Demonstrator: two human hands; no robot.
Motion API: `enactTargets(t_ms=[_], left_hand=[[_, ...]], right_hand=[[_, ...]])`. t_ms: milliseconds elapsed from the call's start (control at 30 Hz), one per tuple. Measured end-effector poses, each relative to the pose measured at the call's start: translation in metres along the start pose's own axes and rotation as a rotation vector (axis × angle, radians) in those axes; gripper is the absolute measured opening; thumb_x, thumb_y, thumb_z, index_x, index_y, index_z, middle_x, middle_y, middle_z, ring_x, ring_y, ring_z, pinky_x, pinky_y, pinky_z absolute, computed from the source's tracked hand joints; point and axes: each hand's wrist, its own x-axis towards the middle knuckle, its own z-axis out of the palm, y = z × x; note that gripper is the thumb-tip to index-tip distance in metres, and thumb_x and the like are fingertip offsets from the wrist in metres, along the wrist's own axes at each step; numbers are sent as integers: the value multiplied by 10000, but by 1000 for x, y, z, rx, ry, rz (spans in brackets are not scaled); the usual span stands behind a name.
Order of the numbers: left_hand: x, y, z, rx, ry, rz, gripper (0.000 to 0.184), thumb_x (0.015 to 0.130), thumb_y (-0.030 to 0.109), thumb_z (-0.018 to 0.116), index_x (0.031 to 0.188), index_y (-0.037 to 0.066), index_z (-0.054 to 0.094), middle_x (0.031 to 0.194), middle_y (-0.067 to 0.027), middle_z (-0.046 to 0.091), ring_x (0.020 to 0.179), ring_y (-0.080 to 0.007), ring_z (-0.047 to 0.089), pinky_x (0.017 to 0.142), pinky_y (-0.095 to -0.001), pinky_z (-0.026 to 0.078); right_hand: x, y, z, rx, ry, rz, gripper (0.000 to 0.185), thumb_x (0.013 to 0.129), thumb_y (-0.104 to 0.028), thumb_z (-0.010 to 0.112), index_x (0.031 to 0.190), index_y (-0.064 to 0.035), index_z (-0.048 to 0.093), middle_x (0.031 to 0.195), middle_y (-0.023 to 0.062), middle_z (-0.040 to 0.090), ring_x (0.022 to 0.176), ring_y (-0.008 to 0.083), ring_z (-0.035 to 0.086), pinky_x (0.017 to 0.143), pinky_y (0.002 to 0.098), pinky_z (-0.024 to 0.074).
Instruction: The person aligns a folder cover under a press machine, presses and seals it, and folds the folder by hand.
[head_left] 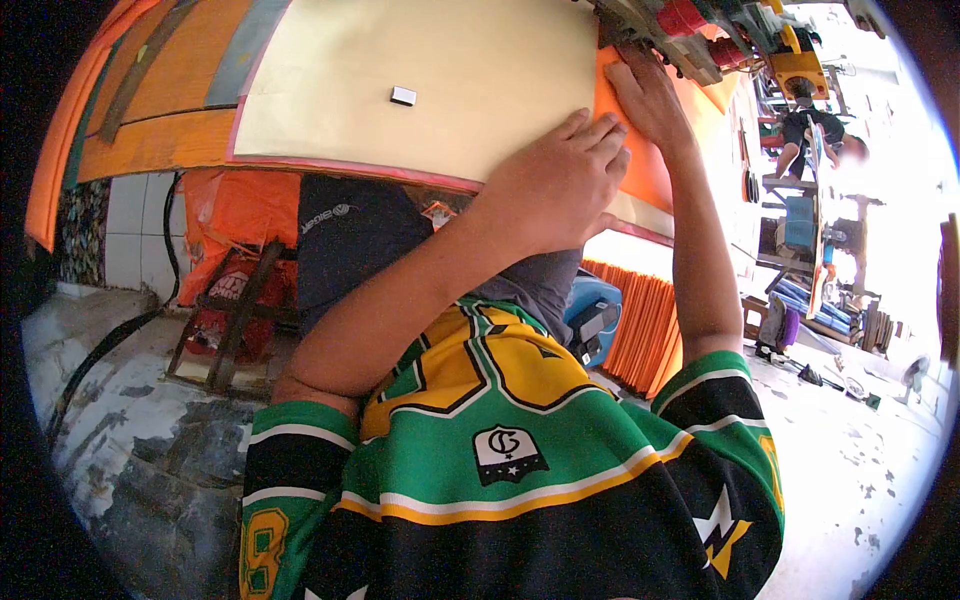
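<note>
My left hand (pixel 570 180) rests palm down at the right edge of a cream sheet (pixel 430 60), beside orange material (pixel 645 180). Its fingers are slightly bent and partly spread, with the thumb towards me. Farther up and to the right, my right hand (pixel 645 95) lies on the orange material, thumb apart, close to a machine (pixel 690 45) with red parts. The machine partly hides its fingertips. Neither hand visibly grips anything. A small white block with a dark edge (pixel 403 96) sits on the cream sheet.
A stack of orange pieces (pixel 635 325) stands below the table edge, by a blue container (pixel 595 300). Orange cloth (pixel 225 210) hangs near a dark frame at left. Another person (pixel 815 135) sits at the far right among benches.
</note>
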Motion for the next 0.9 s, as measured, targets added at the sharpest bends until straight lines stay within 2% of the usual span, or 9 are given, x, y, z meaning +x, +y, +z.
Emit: enactTargets(t_ms=[300,533,600,900], left_hand=[[0,0,-2,9,-18,2,779,947,447,797,1473,-86,582,1576,-272,587,1565,-414,475,1342,-533,329],[0,0,-2,12,-8,3,758,950,457,793,1450,-78,598,1574,-269,588,1558,-407,483,1343,-529,329],[0,0,0,32,-1,8,758,950,464,789,1446,-77,602,1573,-267,590,1557,-403,485,1345,-525,326],[0,-1,0,8,-18,-1,771,951,462,784,1462,-84,597,1588,-272,583,1569,-404,474,1349,-525,319]], right_hand=[[1,-3,-1,6,-13,40,496,1030,-321,548,1364,35,632,1384,285,675,1313,459,608,1152,491,457],[1,-4,-1,-15,11,-5,517,1029,-325,551,1375,49,632,1386,287,677,1325,451,608,1165,479,455],[2,-8,-4,-23,-59,79,517,1024,-329,551,1360,55,631,1372,288,679,1308,454,608,1158,482,454],[1,-9,-3,21,-25,66,480,1014,-316,543,1301,60,627,1339,296,670,1274,456,604,1135,483,455]])
